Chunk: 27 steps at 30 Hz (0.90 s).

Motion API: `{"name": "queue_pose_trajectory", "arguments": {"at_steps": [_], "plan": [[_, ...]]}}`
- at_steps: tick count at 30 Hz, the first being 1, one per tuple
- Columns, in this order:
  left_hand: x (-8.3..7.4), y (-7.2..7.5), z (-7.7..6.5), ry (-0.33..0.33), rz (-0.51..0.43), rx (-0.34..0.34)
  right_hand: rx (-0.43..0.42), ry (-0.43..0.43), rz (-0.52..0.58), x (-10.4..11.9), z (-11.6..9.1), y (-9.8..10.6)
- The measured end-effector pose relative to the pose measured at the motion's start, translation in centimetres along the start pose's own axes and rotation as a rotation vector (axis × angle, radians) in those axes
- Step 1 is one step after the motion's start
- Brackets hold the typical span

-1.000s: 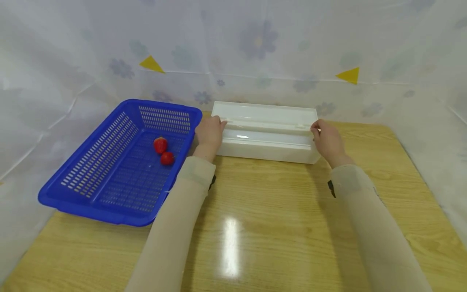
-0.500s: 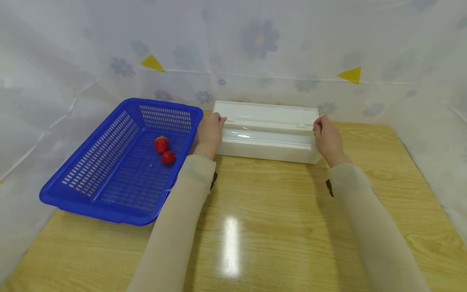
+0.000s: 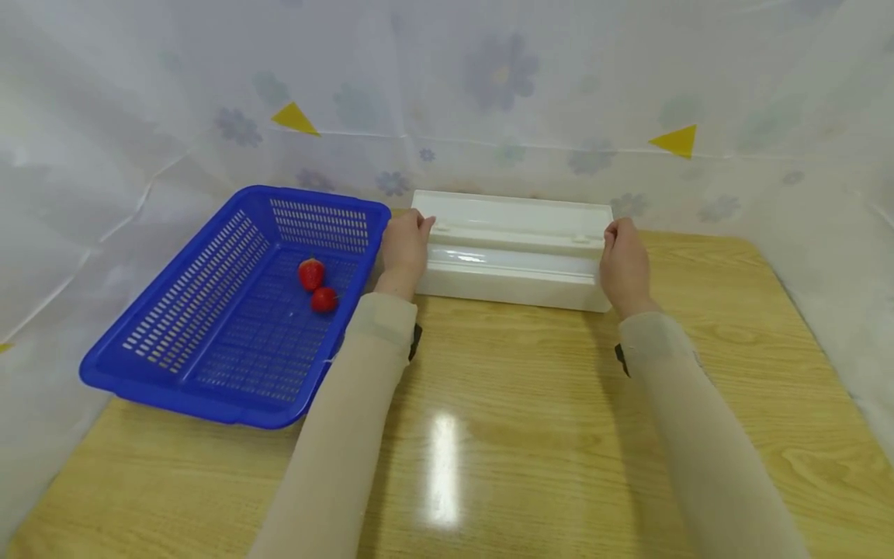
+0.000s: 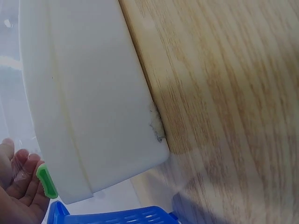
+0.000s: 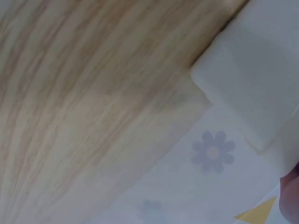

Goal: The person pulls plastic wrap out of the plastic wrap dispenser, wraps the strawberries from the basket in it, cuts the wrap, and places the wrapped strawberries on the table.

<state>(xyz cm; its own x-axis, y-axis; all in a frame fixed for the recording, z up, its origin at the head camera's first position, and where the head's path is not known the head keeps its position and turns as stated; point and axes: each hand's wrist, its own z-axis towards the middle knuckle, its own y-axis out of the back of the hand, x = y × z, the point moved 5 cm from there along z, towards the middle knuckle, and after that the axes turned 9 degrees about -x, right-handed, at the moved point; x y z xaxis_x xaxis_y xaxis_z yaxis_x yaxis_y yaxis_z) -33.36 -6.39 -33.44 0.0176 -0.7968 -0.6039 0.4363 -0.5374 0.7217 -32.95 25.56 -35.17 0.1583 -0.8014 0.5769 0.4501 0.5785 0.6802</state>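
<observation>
A white cling film dispenser sits at the back of the table, its lid tipped back and a glossy roll showing inside. At its left end my left hand pinches clear plastic wrap between thumb and fingers; the film stretches over the fingertips in the left wrist view. A green piece shows at that end of the dispenser. My right hand is closed at the right end, thumb against the index finger, pinching the film's other side. In the right wrist view only a fingertip shows.
Left of the dispenser stands a blue plastic basket holding a strawberry and a smaller round red fruit. Behind the wooden table hangs a flowered curtain with yellow triangles.
Both hands have risen slightly at the dispenser's ends, the right one more, its fingers now nearer the lid's corner. The basket and fruit stay in place.
</observation>
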Motion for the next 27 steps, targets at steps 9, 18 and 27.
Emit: {"name": "queue_pose_trajectory", "arguments": {"at_steps": [9, 18, 27], "plan": [[-0.27, 0.17, 0.25, 0.001, -0.067, -0.092, -0.129, 0.022, -0.003, -0.26, 0.04, 0.22], [0.03, 0.0, 0.28, 0.032, -0.149, -0.156, -0.228, 0.048, 0.034, -0.29, 0.26, 0.1], [-0.06, 0.12, 0.58, 0.04, -0.202, -0.191, -0.216, 0.02, 0.062, 0.25, 0.7, 0.38]]}}
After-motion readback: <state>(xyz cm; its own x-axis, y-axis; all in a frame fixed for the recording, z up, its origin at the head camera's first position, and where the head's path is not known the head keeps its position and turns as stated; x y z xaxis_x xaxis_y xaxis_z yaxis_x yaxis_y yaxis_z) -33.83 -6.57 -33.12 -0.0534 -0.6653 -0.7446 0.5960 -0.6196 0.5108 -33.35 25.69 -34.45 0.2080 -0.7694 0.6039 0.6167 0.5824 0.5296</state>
